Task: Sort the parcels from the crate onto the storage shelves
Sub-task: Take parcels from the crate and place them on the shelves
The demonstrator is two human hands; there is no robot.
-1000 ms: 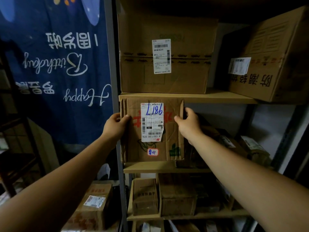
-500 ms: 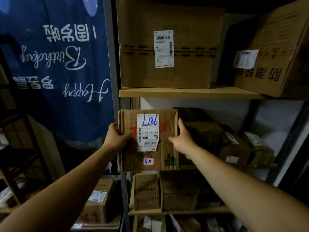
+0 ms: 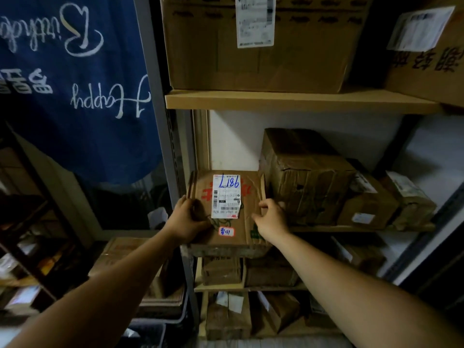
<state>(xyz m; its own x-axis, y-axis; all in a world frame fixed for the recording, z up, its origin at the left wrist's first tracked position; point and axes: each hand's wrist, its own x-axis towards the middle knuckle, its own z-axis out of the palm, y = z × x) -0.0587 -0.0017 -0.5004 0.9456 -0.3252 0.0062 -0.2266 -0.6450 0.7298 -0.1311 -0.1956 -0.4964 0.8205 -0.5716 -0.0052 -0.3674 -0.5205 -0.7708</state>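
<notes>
Now, from the head view, the parcel [image 3: 244, 217] lies flat at the left end of the middle shelf [image 3: 339, 228], label [image 3: 226, 195] up, with its near edge hanging out past the shelf front. The left hand [image 3: 187, 219] grips the parcel's left edge, thumb on top. The right hand [image 3: 270, 219] sits at the right edge with fingers loosely curled; I cannot tell whether it pinches the cardboard or only touches it. The step looks to be seating the parcel, and it seems nearly done. To do it well, push straight back with both hands evenly until nothing overhangs. Keep the parcel between the grey upright [image 3: 173, 172] and the taped box [image 3: 306, 177] just beside it, so it neither jams nor nudges that box.
</notes>
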